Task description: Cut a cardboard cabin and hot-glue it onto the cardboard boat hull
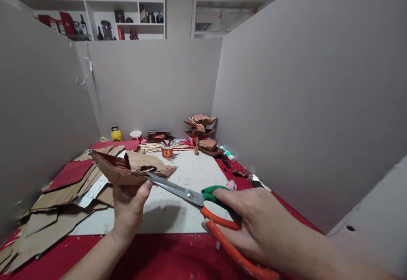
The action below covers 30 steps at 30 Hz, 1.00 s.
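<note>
A cardboard boat, partly painted reddish brown inside and with a curved cardboard cover, is held up above the table. My left hand grips it from below, the thumb near its lower edge. My right hand is closed around the handles of a pair of scissors, one handle orange and the other wrapped in green. The blade tips touch or nearly touch the boat's side below the cover, close to my left thumb. The blades look closed or nearly so.
Cardboard sheets are piled at the left on a red cloth. Behind a white board stand a red paper cup, thin sticks, a yellow bottle and stacked brown boats. Grey partitions enclose the table.
</note>
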### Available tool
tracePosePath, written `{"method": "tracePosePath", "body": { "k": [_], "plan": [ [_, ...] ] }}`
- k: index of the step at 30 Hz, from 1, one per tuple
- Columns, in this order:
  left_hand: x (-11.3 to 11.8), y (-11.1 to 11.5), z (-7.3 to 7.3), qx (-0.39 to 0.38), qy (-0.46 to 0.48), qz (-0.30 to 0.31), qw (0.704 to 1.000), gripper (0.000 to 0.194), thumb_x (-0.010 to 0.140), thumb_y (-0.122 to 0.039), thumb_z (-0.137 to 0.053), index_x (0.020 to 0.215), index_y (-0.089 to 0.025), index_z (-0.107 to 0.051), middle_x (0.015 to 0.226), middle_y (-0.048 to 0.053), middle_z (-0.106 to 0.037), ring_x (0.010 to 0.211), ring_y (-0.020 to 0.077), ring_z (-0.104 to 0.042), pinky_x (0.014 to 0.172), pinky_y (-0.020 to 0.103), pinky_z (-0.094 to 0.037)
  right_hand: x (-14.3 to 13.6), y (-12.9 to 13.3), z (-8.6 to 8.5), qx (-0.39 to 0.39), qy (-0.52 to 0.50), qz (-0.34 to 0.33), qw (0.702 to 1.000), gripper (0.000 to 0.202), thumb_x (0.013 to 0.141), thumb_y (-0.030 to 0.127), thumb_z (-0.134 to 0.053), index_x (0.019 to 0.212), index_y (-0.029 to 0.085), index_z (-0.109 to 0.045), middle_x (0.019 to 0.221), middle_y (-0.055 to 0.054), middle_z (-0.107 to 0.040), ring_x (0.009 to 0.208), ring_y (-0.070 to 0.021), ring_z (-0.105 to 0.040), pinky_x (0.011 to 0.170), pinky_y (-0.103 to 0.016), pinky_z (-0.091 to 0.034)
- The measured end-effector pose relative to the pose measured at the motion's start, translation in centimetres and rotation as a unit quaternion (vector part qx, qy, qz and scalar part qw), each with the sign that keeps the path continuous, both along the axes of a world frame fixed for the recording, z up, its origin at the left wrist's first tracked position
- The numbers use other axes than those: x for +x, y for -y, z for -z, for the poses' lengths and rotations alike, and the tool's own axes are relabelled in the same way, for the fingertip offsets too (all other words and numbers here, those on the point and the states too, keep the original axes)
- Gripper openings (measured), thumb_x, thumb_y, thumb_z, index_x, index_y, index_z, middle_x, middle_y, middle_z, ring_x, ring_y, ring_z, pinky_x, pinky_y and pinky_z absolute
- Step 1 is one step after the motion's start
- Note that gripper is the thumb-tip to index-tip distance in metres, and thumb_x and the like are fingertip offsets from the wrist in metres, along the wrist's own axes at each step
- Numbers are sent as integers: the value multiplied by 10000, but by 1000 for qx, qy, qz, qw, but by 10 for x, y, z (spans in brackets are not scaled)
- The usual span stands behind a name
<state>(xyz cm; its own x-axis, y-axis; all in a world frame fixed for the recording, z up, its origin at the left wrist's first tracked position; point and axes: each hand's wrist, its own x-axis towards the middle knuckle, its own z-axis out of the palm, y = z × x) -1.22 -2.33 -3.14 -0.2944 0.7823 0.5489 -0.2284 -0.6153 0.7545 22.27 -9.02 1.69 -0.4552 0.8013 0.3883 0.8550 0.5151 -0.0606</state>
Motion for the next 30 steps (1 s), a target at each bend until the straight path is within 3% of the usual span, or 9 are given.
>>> {"method": "tracePosePath", "body": {
  "k": [11,20,30],
  "plan": [
    [-4,2,-5,8,-25,-29,999,379,682,-295,-808,1010,-194,-649,963,52,-757,1004,228,-694,920,336,-538,0,-1,4,30,-11,-2,999,200,838,435,-588,811,238,-605,598,-2,-641,502,-185,-556,504,-276,-283],
    [-5,2,-6,15,-36,-31,999,169,698,-230,-785,837,-169,-711,917,59,-771,968,246,-705,958,377,-520,1,-1,3,21,-14,4,1000,243,852,463,-575,807,229,-620,586,-16,-640,497,-186,-565,496,-279,-280],
    [-4,3,-1,13,-57,-26,998,248,695,-275,-805,896,-171,-701,893,65,-769,942,241,-715,929,354,-536,-4,-4,2,15,-28,-26,999,189,826,410,-598,780,227,-599,557,22,-607,453,-147,-495,482,-262,-269]
  ]
}}
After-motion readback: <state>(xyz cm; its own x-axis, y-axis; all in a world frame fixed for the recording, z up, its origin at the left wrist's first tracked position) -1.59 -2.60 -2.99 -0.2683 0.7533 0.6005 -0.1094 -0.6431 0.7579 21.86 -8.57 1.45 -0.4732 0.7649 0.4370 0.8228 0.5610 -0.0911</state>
